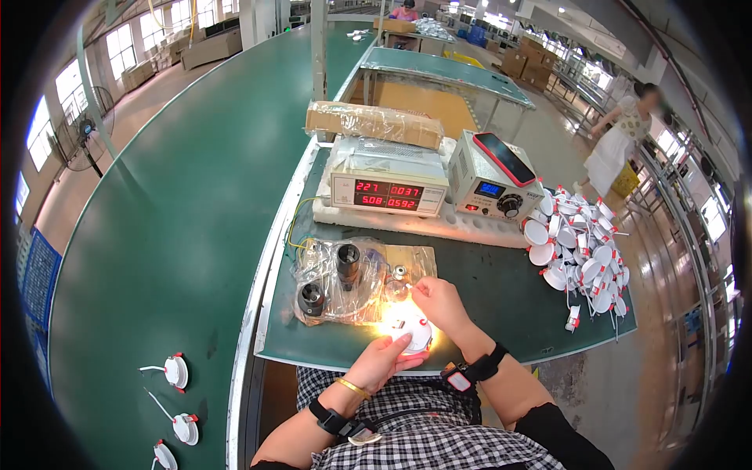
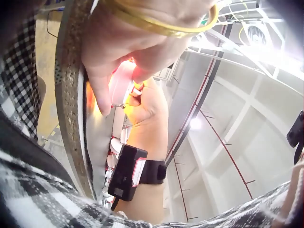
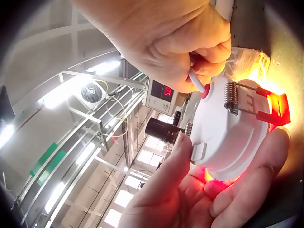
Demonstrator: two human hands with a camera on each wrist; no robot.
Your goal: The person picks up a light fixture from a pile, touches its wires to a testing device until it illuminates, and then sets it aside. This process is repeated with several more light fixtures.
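A round white downlight (image 3: 228, 133), with springs and red clips on its sides, glows warm yellow-orange on its underside. My left hand (image 1: 380, 362) holds it by the rim, fingers and thumb on opposite sides, over the near part of the bench. Its short white cable (image 3: 194, 78) leaves the housing through a red grommet. My right hand (image 1: 440, 305) pinches that cable, its fingers curled; the cable's end is hidden in them. Close by lies a plastic-wrapped board (image 1: 368, 307) carrying a black upright socket (image 1: 348, 262) and a second black socket (image 1: 311, 298).
Behind the board stand a power meter (image 1: 388, 194) with red digits and a control box (image 1: 493, 176) with a phone (image 1: 504, 159) on top. Many finished-looking downlights (image 1: 583, 251) are heaped at right. Several more, including one downlight (image 1: 175, 372), lie on the green belt (image 1: 180, 211) at left.
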